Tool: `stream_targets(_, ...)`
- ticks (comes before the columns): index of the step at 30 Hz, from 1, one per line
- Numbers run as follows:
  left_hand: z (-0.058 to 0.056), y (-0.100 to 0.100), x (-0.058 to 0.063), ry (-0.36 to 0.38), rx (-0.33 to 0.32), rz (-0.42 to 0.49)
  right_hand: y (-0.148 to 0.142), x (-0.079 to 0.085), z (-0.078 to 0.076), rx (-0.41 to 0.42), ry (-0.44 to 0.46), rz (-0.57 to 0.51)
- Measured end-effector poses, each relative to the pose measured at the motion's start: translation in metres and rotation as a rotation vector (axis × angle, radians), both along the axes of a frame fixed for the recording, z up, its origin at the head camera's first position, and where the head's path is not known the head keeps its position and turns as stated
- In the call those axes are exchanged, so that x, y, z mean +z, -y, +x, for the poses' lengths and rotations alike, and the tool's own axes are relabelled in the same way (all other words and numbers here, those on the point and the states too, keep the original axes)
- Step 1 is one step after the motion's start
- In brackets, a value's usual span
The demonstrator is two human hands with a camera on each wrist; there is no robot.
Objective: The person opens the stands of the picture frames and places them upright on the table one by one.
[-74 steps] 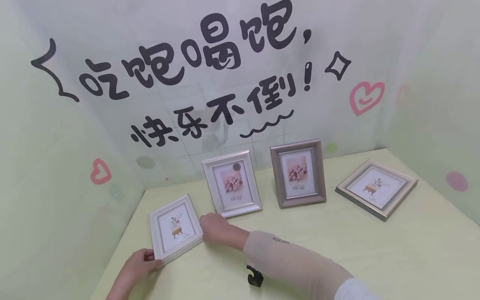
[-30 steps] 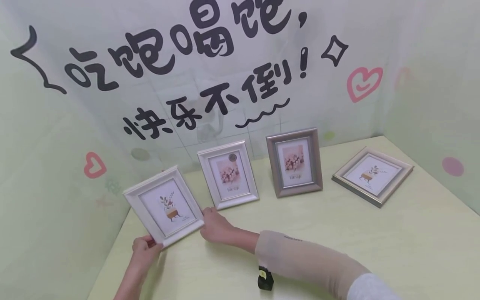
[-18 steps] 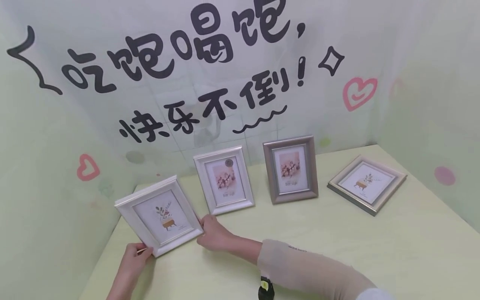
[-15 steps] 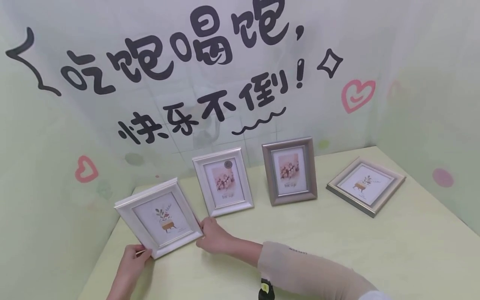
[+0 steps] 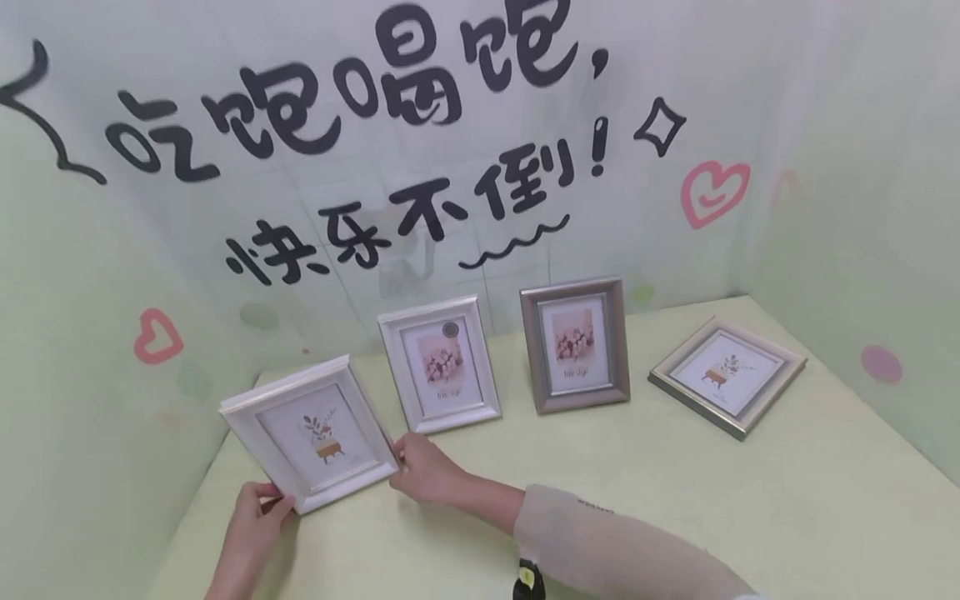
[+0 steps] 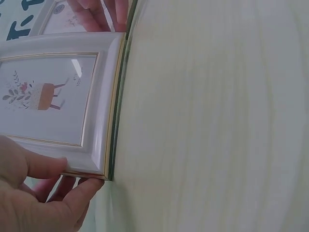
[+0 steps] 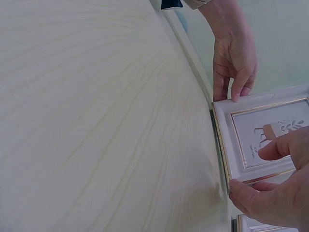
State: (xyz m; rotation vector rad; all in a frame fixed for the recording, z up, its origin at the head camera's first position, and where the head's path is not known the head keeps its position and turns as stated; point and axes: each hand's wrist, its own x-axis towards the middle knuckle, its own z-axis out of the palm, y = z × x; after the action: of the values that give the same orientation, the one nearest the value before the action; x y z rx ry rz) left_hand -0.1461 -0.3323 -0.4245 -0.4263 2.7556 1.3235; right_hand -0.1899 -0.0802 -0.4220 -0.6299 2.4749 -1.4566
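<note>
Gripping the white frame (image 5: pixel 309 433) by its lower left corner, my left hand (image 5: pixel 251 518) had its thumb on the front moulding and its fingers curled round behind, as the left wrist view showed. That frame, with its small plant print, stood tilted back at the left end of the pale green counter (image 5: pixel 675 500), its lower edge resting on the surface. My right hand (image 5: pixel 423 475) pinched the lower right corner of the same frame, thumb on the face and fingers underneath. Just beyond it a second white frame (image 5: pixel 439 364) stood upright with a flower picture, close to the wall. Next came a silver frame (image 5: pixel 575 344), also upright, near the white one but apart from it. Farthest right, a gold frame (image 5: pixel 727 375) lay flat on the counter, well apart from my hands.
</note>
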Motion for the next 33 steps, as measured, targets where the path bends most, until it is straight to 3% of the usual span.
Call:
stream_targets(4,0.0,0.003,0.004,-0.037,0.028,0.015,0.004,0.01,-0.006,0.005,0.014,-0.095)
stream_targets(8,0.003,0.005,0.002,-0.018,0.007,-0.011,0.003,0.017,-0.008,0.013,0.022,-0.064)
stream_targets(19,-0.007,-0.003,-0.001,-0.139,-0.035,-0.18,-0.001,0.031,-0.016,-0.026,-0.349,0.263)
stream_targets(25,-0.004,-0.006,0.008,-0.144,-0.013,-0.18,-0.003,0.032,-0.016,-0.039,-0.399,0.278)
stream_targets(28,0.005,-0.013,0.02,-0.278,0.045,-0.207,-0.004,0.03,-0.014,-0.03,-0.387,0.273)
stream_targets(31,0.013,-0.026,0.036,-0.542,0.136,-0.301,-0.003,0.029,-0.013,-0.027,-0.39,0.271)
stream_targets(33,0.017,-0.038,0.046,-0.76,0.154,-0.37,-0.003,0.03,-0.013,-0.026,-0.391,0.269)
